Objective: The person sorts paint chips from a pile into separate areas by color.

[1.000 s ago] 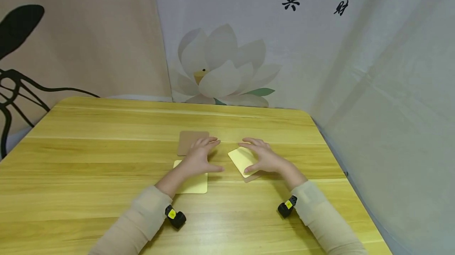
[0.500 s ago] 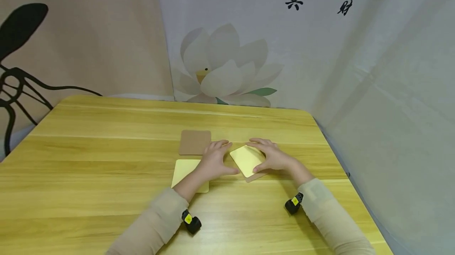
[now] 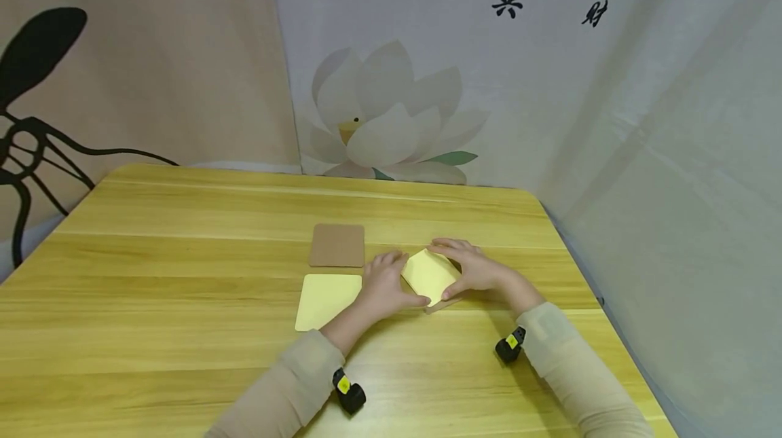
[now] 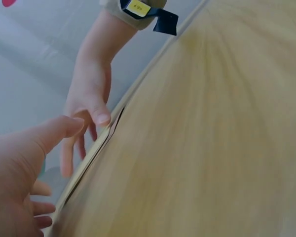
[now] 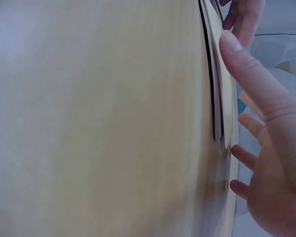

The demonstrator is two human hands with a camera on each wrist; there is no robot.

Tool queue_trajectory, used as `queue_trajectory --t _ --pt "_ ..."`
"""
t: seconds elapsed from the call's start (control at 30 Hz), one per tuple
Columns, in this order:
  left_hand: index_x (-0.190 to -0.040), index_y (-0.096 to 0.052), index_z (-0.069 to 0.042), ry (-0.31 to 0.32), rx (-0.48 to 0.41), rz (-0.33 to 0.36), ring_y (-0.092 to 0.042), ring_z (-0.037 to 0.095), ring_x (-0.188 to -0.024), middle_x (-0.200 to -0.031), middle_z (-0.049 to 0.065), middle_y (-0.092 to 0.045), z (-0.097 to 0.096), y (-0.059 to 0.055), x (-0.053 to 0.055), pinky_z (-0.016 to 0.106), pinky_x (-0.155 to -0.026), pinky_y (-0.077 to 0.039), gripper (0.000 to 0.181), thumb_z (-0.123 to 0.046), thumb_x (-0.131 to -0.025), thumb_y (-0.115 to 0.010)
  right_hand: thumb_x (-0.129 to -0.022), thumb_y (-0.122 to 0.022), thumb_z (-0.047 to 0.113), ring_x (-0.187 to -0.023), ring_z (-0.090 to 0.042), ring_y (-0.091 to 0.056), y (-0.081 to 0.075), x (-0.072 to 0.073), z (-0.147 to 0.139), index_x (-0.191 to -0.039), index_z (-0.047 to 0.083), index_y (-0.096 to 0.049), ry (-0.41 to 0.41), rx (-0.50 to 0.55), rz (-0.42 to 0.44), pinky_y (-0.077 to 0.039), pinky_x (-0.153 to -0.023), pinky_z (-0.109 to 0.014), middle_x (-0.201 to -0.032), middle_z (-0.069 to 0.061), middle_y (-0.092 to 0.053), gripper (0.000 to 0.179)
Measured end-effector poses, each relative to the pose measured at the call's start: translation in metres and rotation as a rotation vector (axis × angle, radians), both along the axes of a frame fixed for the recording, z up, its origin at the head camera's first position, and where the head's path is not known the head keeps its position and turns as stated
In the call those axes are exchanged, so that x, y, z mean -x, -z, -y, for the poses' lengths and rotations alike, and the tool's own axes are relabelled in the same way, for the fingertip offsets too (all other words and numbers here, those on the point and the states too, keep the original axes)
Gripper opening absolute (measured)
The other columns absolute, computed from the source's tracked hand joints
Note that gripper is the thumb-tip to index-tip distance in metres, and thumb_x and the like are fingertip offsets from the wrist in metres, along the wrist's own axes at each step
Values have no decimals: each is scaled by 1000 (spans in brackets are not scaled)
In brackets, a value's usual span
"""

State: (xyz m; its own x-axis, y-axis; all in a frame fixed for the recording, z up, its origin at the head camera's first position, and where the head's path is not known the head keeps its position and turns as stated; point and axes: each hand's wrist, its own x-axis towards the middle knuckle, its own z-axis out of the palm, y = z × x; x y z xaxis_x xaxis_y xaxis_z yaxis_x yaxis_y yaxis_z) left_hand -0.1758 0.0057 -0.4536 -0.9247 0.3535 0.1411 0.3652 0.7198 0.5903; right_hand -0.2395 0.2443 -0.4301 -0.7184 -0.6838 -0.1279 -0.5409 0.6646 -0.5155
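Observation:
A yellow rounded-corner card (image 3: 430,278) lies askew on top of a brown card (image 3: 442,306), of which only a strip shows. My left hand (image 3: 386,287) is at the yellow card's left side, thumb extended toward its near corner. Across from it my right hand (image 3: 478,271) spans the card's right side, fingers at the far edge and thumb at the near edge. In the right wrist view the right thumb touches the layered cards' edge (image 5: 227,98). Left wrist view: my left thumb (image 4: 59,132) stretches toward the stack; whether it makes contact is unclear.
Left of the hands lies another yellow card (image 3: 324,299), partly behind the left wrist. Beyond it is a brown card (image 3: 337,246). All rest on a wooden table (image 3: 183,275), with a printed curtain (image 3: 391,10) behind it.
My left hand has moved right, away from the left-hand cards, to the angled yellow card. My right hand stays around that card, with its thumb slightly shifted.

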Motion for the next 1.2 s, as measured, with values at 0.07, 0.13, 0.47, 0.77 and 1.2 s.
queue_trajectory --t 0.07,0.13,0.47,0.77,1.2 --pt "-141 -43 2 -8 6 9 -30 39 -132 -144 19 -39 -3 2 -1 58 -105 -21 101 -59 -68 -77 -67 -82 51 -140 -34 -14 0 1 0 -150 15 -33 -10 -8 1 -7 -105 -65 -157 -10 -18 103" --pt "-141 -42 3 -11 -3 16 -30 39 -132 -144 20 -38 -5 2 -1 59 -106 -20 103 -59 -67 -78 -66 -82 52 -140 -34 -14 0 1 0 -151 15 -32 -21 -16 -2 -8 -105 -65 -157 -10 -18 105" --pt "-141 -41 4 -32 19 21 -29 37 -133 -145 18 -38 -10 3 -2 57 -107 -20 108 -60 -63 -81 -66 -82 52 -140 -34 -12 0 -2 2 -151 14 -31 -24 -31 -7 -8 -105 -64 -157 -9 -17 107" --pt "-142 -41 3 -31 83 16 -28 35 -134 -147 14 -36 -11 4 -3 53 -108 -20 110 -64 -63 -79 -66 -80 58 -140 -34 -12 2 -3 5 -152 16 -29 -10 -55 -23 -6 -105 -64 -156 -5 -20 108" --pt "-140 -44 3 -14 69 -24 -29 34 -133 -145 13 -39 -11 9 -2 53 -107 -23 103 -56 -65 -81 -66 -78 61 -141 -33 -12 5 -6 4 -152 17 -29 16 -75 -25 -6 -106 -63 -156 -6 -20 109"
